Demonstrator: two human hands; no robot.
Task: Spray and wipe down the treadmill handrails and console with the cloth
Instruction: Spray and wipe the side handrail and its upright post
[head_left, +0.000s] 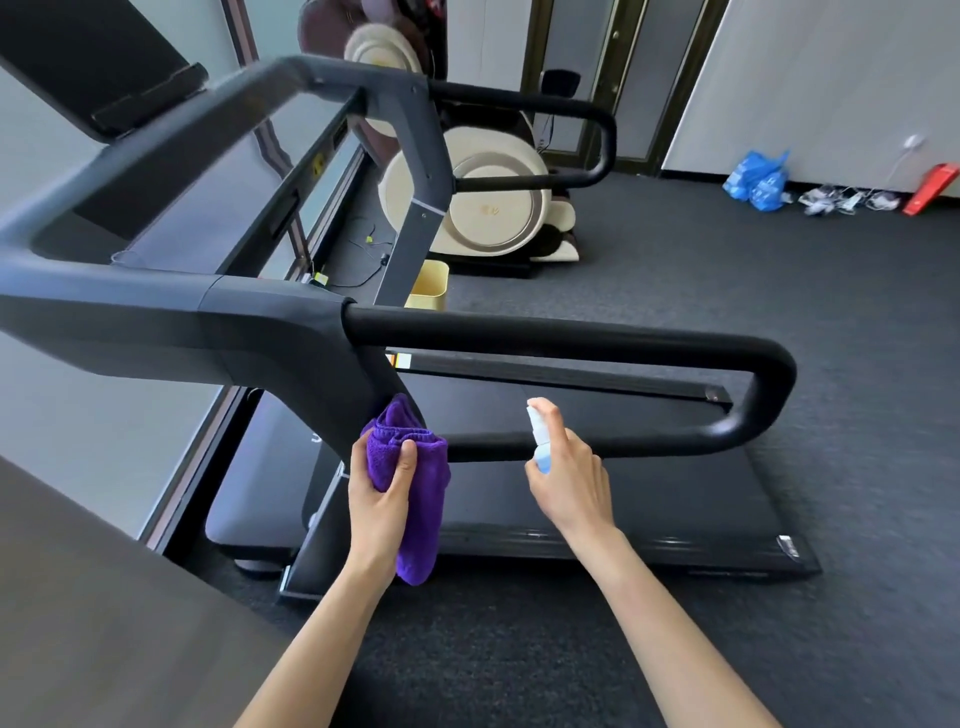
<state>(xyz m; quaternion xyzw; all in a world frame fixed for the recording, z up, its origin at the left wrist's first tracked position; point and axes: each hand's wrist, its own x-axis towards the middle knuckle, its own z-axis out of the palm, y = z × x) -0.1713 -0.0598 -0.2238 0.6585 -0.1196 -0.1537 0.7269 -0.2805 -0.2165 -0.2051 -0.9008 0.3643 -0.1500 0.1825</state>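
Gripping a bunched purple cloth (410, 483), the left hand (382, 499) has its thumb across the front of the folds and its fingers wrapped behind, and it holds the cloth's upper end up against the underside of the near upright where the dark grey frame meets the near handrail (571, 332). A loose tail of cloth hangs below the wrist. To its right, well apart from the cloth, the right hand (571, 478) is curled round a small spray bottle (540, 436) with a white top and pale blue body, one finger over the head; the bottle sits just in front of the handrail's lower bar, nozzle towards the belt (597, 499). The black handrail loops out to the right and back beneath itself. At the far end of the frame the console (98, 67) tilts up near the top left corner, and the far handrail (582, 135) loops on the other side. Beyond it stands a cream and brown massage chair (483, 197), with a yellow bin (428, 283) on the dark carpet (727, 270) beside the far upright. Blue plastic bags (758, 179) and a red box (932, 187) lie along the white wall at right
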